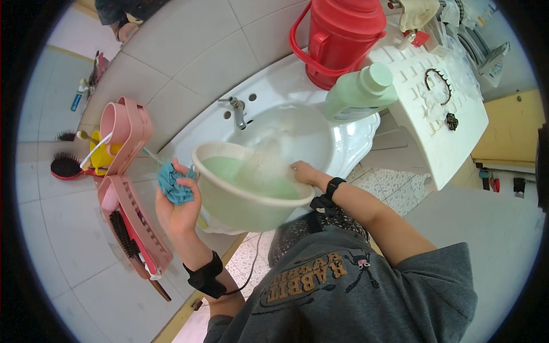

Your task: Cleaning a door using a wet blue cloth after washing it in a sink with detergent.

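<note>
A white ceramic washbasin [357, 137] with a scalloped right edge carries most of the things. A metal faucet [238, 111] is set in its rear ledge. A pale green plastic tub [243, 210] sits over its left part, reaching out past the near edge. A red lidded bucket [343, 43] stands at its right rear corner, and just beside this a light green detergent bottle [355, 94] rests on the right ledge. To the right, a white bench [443, 154] with a raised pattern bears a black toothed headband [444, 76], a dark hair claw [452, 122] near it, and, farther back, a small red packet [420, 39].
</note>
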Motion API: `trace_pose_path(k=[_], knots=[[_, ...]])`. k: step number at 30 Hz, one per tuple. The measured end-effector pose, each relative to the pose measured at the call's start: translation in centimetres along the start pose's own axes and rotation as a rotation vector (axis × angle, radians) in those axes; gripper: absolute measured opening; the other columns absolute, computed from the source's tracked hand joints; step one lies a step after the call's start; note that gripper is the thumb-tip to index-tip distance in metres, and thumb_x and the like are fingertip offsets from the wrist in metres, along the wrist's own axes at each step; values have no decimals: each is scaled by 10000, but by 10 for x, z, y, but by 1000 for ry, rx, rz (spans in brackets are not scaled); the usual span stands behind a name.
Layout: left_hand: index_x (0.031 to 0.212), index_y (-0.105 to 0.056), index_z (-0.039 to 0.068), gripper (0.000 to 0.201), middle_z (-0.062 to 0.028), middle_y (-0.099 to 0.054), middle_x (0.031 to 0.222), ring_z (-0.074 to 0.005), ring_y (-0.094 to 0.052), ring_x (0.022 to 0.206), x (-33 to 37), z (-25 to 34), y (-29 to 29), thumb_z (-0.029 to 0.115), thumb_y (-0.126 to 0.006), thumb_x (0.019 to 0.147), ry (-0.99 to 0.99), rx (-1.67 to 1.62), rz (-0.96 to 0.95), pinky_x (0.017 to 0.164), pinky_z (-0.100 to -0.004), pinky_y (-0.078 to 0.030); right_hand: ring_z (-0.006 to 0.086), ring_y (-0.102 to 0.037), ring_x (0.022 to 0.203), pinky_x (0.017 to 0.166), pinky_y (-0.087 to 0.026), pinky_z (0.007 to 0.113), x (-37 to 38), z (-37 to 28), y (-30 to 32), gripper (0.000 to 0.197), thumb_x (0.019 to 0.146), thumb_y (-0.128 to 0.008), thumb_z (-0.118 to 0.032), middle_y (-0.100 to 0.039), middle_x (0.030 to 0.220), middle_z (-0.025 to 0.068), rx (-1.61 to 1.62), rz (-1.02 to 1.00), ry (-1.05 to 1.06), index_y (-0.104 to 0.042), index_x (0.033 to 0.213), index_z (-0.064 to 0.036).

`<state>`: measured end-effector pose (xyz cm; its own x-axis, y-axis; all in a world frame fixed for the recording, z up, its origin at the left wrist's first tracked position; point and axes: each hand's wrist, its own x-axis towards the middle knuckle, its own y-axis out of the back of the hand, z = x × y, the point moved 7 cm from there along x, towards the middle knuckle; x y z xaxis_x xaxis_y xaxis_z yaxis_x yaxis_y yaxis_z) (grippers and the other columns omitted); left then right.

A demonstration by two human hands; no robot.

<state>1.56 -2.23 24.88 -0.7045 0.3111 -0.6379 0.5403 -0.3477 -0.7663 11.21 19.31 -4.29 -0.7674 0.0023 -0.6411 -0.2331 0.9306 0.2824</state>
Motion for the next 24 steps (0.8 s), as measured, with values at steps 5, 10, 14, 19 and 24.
trace_pose_path(k=[5, 10, 14, 19, 24], knots=[[1145, -498, 32, 320, -55, -543, 1046, -175, -529, 948, 7, 2, -5, 195, -443, 876, -21, 8, -28, 674, -294, -458, 349, -551, 988, 840, -440, 361, 0, 4, -17, 366, 739, -474, -32, -566, 1052, 239, 67, -72, -64, -554, 1090, 30], [1208, -445, 3, 376, -143, -577, 966, -291, -269, 1244, 6, -1, -18, 165, -464, 869, -102, 114, -64, 628, -262, -488, 339, -570, 942, 802, -453, 380, -2, 1, -23, 311, 745, -475, -46, -580, 1029, 227, 101, -126, -40, -589, 1027, 19], [1203, -451, 6, 362, -130, -563, 1037, -227, -426, 1122, 9, -6, -28, 160, -459, 874, -58, 111, -153, 664, -268, -484, 334, -578, 921, 787, -455, 385, -17, -14, -26, 294, 749, -470, -49, -586, 1016, 223, 175, -152, -79, -601, 1004, 18], [1212, -435, 1, 377, -134, -532, 1063, -175, -491, 1023, 16, -15, -41, 159, -463, 871, -77, 169, -159, 676, -265, -478, 338, -537, 1014, 849, -433, 376, -27, -25, -35, 373, 752, -427, -20, -554, 1087, 239, 96, -200, -94, -549, 1099, 45], [1242, -399, 1, 417, -163, -452, 1152, -154, -498, 1008, 16, -20, -43, 155, -466, 861, -67, 193, -139, 672, -256, -475, 341, -519, 1043, 880, -419, 369, -24, -20, -42, 408, 751, -418, -15, -537, 1117, 242, 76, -271, -64, -516, 1141, 56]])
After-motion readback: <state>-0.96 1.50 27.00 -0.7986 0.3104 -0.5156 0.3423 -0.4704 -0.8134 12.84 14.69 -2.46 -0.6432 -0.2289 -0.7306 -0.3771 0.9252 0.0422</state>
